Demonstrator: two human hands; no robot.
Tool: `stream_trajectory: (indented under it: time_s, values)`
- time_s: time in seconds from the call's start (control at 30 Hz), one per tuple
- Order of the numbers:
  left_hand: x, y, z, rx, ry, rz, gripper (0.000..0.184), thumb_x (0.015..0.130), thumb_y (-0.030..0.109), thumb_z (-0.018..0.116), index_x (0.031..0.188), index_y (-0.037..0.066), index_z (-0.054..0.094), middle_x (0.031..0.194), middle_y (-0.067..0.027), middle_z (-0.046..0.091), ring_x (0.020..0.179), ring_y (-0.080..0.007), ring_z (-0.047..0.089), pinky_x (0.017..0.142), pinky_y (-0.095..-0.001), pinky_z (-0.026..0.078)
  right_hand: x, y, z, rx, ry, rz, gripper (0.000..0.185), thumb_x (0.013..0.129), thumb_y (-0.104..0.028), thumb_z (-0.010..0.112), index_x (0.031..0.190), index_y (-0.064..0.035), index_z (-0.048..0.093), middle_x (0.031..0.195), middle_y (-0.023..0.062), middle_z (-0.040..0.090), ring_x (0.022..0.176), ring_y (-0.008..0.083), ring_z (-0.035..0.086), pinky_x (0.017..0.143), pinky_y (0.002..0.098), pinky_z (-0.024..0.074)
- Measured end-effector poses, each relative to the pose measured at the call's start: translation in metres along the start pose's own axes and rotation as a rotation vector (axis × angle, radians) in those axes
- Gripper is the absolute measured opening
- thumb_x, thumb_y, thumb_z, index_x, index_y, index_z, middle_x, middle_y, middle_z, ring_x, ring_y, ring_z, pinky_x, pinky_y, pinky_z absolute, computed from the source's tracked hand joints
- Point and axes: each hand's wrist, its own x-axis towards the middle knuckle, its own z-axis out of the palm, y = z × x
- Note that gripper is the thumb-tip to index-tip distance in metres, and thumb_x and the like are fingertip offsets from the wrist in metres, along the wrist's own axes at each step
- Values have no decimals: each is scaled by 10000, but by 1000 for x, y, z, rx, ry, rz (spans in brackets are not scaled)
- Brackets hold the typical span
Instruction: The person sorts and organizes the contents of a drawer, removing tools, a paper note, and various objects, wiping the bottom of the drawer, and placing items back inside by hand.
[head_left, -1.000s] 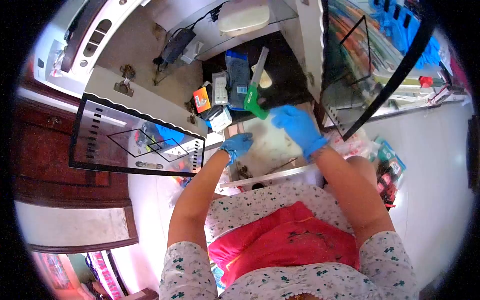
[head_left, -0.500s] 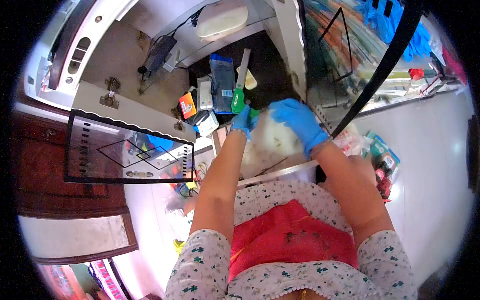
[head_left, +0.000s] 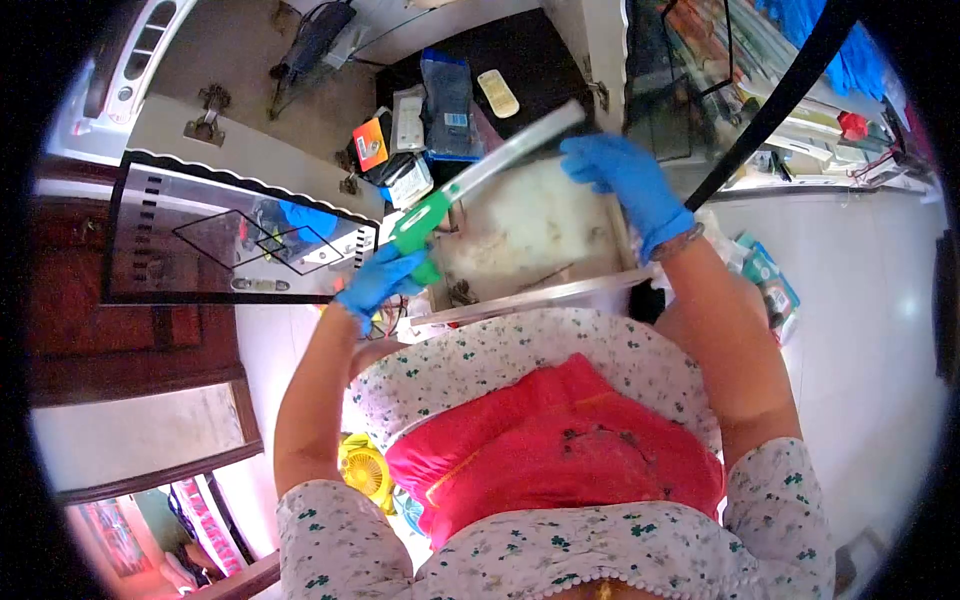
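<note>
The left hand (head_left: 380, 282) closes round the handle of a green-handled tool (head_left: 422, 222) by the drawer's (head_left: 545, 298) left edge — its long shaft slanting away toward the far right corner. The right hand's (head_left: 640, 195) bent fingers sit near the tip, their grip unclear.

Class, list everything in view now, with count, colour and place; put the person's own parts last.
Green-handled tool: one, long silvery shaft, in left hand
Drawer: one, pale, stained, between the hands
Packet: one, blue-grey, beyond drawer
Remote-like item: one, whitish, beside packet
Small pack: one, orange-red, beside remote-like item
Oval item: one, cream, on dark surface
Black-edged panels: two, see-through, either side
Fan: one, yellow, lower left
Cloth: one, red, on lap
Smaller clutter: uncountable, mixed colours, around
Left hand: one, blue-gloved, holding tool
Right hand: one, blue-gloved, by drawer's right side
</note>
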Motion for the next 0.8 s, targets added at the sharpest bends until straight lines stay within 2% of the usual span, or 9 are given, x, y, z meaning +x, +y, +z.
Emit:
stream_trajectory:
  time_s: [0.13, 0.2, 0.27, 0.4, 0.47, 0.6, 0.67, 0.73, 0.8]
  values:
    - [-40, -24, -47, 56, -113, -127, 305, 835, 223, 554, 1075, 42, 503, 902, -36, 580, 762, -128, 573, 659, -242, 470, -4, -4, 5, -56, 37, 37, 242, 803, -289, 491, 927, -108, 594, 781, -17, 610, 700, 74, 540, 634, 222, 386]
    - [-32, -49, -56, 105, -85, -194, 322, 827, 261, 568, 1080, 64, 531, 842, -33, 602, 656, -85, 572, 546, -193, 465, -1, -2, 7, -46, 14, 56, 243, 802, -292, 493, 930, -112, 595, 774, -18, 607, 700, 74, 538, 636, 225, 385]
    - [-27, -51, -45, 73, -37, -231, 329, 816, 272, 584, 1070, 68, 538, 861, -36, 597, 637, -98, 571, 551, -203, 473, 1, 2, 8, -40, -4, 81, 245, 802, -295, 495, 933, -115, 596, 768, -19, 605, 699, 75, 536, 638, 227, 385]
    - [6, -34, -14, 170, 22, -376, 369, 795, 293, 608, 1076, 69, 525, 917, -28, 584, 698, -128, 583, 616, -223, 499, -5, -1, 9, -94, -2, 61, 259, 813, -289, 478, 953, -106, 596, 779, -5, 613, 695, 81, 538, 644, 236, 389]
    - [30, -36, 3, 11, 31, -305, 361, 802, 294, 598, 1072, 66, 522, 927, -46, 593, 734, -148, 593, 648, -251, 507, -6, -2, 4, -84, 18, 52, 262, 817, -285, 471, 957, -104, 597, 788, 3, 618, 697, 84, 543, 647, 238, 389]
    - [87, -68, 52, -141, -29, -348, 297, 805, 265, 591, 1035, 92, 520, 984, -77, 597, 836, -210, 591, 753, -316, 496, -12, -11, -8, -33, 67, 51, 273, 828, -294, 463, 955, -96, 603, 804, 11, 623, 718, 92, 558, 663, 238, 391]
    - [101, -72, 91, -207, 6, -443, 251, 805, 235, 588, 996, 82, 536, 982, -80, 603, 838, -212, 589, 733, -326, 497, -16, -16, -7, -47, 65, 43, 277, 833, -299, 459, 954, -96, 604, 808, 14, 624, 727, 96, 563, 668, 240, 394]
    - [112, -87, 128, -389, 86, -398, 186, 814, 192, 560, 958, 74, 565, 901, -85, 609, 765, -212, 589, 658, -334, 491, -14, -16, -6, -43, 75, 42, 283, 848, -291, 444, 969, -89, 602, 813, 15, 625, 727, 96, 562, 670, 237, 401]
    - [139, -108, 146, -383, 26, -424, 187, 809, 183, 564, 959, 71, 561, 861, -84, 609, 730, -221, 582, 653, -334, 480, -14, -15, -5, -35, 51, 61, 290, 860, -266, 436, 1001, -64, 588, 852, 26, 619, 762, 103, 559, 708, 232, 404]
